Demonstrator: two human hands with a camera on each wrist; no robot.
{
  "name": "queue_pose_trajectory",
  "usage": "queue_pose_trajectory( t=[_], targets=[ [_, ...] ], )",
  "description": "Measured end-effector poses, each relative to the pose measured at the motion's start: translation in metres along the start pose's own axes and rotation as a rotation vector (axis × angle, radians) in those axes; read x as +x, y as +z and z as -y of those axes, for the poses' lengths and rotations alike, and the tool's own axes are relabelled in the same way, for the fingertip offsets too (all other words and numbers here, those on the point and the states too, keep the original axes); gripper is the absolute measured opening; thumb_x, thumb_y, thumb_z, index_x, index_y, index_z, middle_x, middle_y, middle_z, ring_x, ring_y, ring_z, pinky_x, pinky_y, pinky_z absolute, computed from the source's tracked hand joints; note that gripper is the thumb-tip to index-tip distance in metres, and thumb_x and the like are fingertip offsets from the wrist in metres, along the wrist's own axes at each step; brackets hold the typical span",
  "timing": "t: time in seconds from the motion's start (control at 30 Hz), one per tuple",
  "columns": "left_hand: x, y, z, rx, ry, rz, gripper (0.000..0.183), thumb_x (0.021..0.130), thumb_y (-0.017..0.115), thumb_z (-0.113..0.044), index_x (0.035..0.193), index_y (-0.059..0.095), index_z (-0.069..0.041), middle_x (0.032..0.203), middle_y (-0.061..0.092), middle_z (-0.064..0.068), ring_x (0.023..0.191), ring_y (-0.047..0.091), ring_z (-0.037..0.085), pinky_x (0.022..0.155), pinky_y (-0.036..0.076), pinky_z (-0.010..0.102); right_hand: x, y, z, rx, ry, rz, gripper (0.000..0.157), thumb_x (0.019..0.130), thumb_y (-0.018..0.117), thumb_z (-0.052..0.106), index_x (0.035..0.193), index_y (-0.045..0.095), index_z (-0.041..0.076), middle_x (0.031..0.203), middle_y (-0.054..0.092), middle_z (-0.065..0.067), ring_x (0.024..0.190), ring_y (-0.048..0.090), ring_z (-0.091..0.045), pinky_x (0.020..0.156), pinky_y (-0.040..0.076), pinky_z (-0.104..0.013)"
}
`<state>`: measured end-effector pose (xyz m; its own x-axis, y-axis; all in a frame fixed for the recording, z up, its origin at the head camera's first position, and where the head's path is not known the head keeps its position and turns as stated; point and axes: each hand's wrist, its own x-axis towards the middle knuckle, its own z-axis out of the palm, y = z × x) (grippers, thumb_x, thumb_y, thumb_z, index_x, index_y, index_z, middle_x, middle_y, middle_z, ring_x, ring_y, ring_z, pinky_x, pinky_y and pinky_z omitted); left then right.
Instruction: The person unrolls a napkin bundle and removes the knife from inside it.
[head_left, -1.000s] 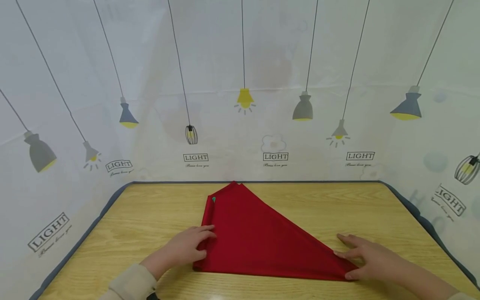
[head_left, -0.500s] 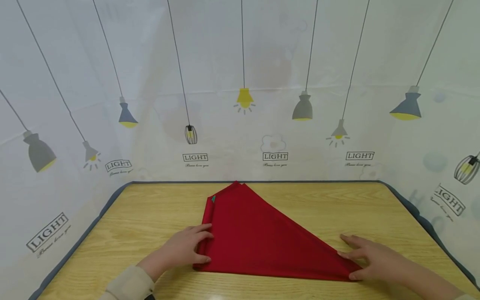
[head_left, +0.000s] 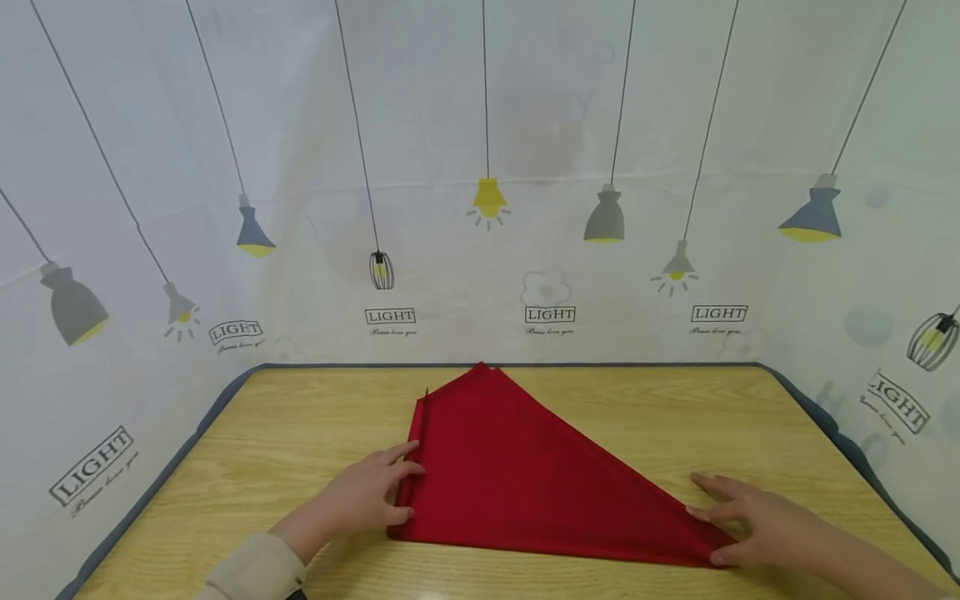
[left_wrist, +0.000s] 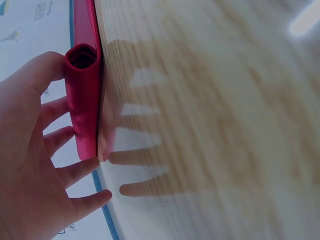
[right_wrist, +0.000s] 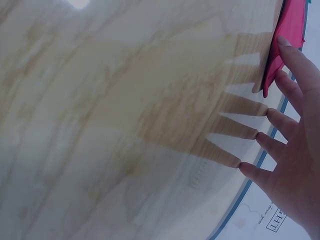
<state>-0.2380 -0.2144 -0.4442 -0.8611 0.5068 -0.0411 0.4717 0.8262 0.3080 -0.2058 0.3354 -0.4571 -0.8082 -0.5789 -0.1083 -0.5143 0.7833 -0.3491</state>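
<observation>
A red cloth (head_left: 517,475), folded into a slanting four-sided shape, lies on the wooden table. Its left side is turned over into a narrow roll (head_left: 417,450), whose hollow end shows in the left wrist view. My left hand (head_left: 360,497) rests along this roll, thumb at the near end, fingers spread; in its wrist view two fingertips reach down past the roll. At the cloth's pointed right corner lies my right hand (head_left: 768,527), thumb and index finger touching the fabric. Its other fingers (right_wrist: 280,122) are spread, with tips at the tabletop.
The table (head_left: 300,425) has a glossy surface that mirrors the fingers in both wrist views. A dark blue border (head_left: 637,364) runs along its back and sides. Behind stands a pale sheet (head_left: 450,108) printed with hanging lamps. The cloth's peak reaches the back border.
My right hand has slid a little right and toward me, taking the cloth's corner along. The peak has shifted right too. A green spot at the roll's top no longer shows.
</observation>
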Motion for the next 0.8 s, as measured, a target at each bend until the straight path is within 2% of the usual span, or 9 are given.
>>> queue_pose_trajectory(
  t=[0.07, 0.17, 0.33, 0.57, 0.8],
  targets=[
    [-0.0004, 0.0004, 0.0015, -0.001, 0.003, 0.004, 0.046, 0.086, 0.072, -0.035, 0.127, 0.062, -0.018, 0.154, 0.033, 0.008, 0.132, 0.039, 0.038, 0.102, 0.039, 0.052, -0.0016, -0.0006, -0.0018, 0.0, 0.009, 0.004, 0.059, 0.081, 0.069, 0.057, 0.129, 0.066, 0.022, 0.144, 0.043, -0.023, 0.126, 0.039, -0.052, 0.088, 0.05, -0.041],
    [-0.0011, 0.0019, 0.0034, -0.002, -0.006, 0.016, 0.049, 0.086, 0.07, -0.045, 0.128, 0.062, -0.02, 0.154, 0.033, 0.007, 0.133, 0.038, 0.038, 0.101, 0.04, 0.053, -0.0034, -0.0011, -0.0046, 0.007, 0.008, 0.007, 0.059, 0.082, 0.069, 0.057, 0.129, 0.066, 0.022, 0.144, 0.043, -0.023, 0.126, 0.039, -0.052, 0.089, 0.049, -0.041],
    [-0.0014, 0.003, 0.0016, 0.002, -0.023, 0.018, 0.064, 0.079, 0.07, -0.061, 0.127, 0.062, -0.019, 0.154, 0.032, 0.008, 0.132, 0.039, 0.038, 0.099, 0.041, 0.054, -0.0034, -0.0003, -0.0067, -0.005, -0.015, -0.009, 0.059, 0.082, 0.067, 0.059, 0.129, 0.066, 0.023, 0.143, 0.044, -0.023, 0.124, 0.039, -0.053, 0.09, 0.049, -0.043],
    [-0.0031, 0.0, 0.0, 0.0, -0.037, 0.008, 0.061, 0.078, 0.077, -0.05, 0.126, 0.061, -0.017, 0.154, 0.033, 0.01, 0.133, 0.038, 0.038, 0.101, 0.04, 0.054, -0.0038, 0.0005, -0.0068, -0.007, -0.004, -0.008, 0.059, 0.081, 0.068, 0.059, 0.128, 0.066, 0.023, 0.143, 0.044, -0.023, 0.125, 0.039, -0.052, 0.09, 0.049, -0.045],
    [-0.0081, -0.0035, 0.002, -0.014, -0.06, 0.01, 0.058, 0.079, 0.078, -0.041, 0.129, 0.06, -0.018, 0.153, 0.033, 0.011, 0.134, 0.038, 0.037, 0.101, 0.04, 0.052, -0.0045, 0.001, -0.0076, -0.008, -0.011, -0.013, 0.06, 0.081, 0.067, 0.06, 0.129, 0.066, 0.023, 0.143, 0.045, -0.022, 0.124, 0.04, -0.052, 0.09, 0.049, -0.043]
  ],
)
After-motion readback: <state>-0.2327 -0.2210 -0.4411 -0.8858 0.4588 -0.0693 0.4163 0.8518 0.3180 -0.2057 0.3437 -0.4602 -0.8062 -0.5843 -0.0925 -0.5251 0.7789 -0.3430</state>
